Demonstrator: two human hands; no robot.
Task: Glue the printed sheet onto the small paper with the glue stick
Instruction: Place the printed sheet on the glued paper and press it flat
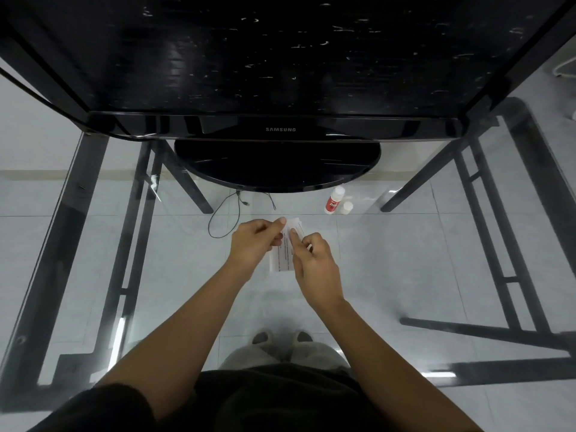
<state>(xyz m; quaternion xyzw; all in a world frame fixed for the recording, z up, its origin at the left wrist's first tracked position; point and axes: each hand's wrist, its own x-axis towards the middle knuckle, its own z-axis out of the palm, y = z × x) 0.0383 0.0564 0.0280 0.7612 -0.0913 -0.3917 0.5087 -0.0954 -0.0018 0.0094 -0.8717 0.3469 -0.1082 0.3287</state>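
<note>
Left hand (254, 241), right hand (311, 260) both pinching printed sheet (282, 260) over glass table (405, 244).

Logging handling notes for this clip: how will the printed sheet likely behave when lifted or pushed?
Probably light and floppy: the printed sheet looks thin, and the left hand and right hand each hold it by a mere pinch. On the smooth glass table it would likely slide easily when pushed.
</note>
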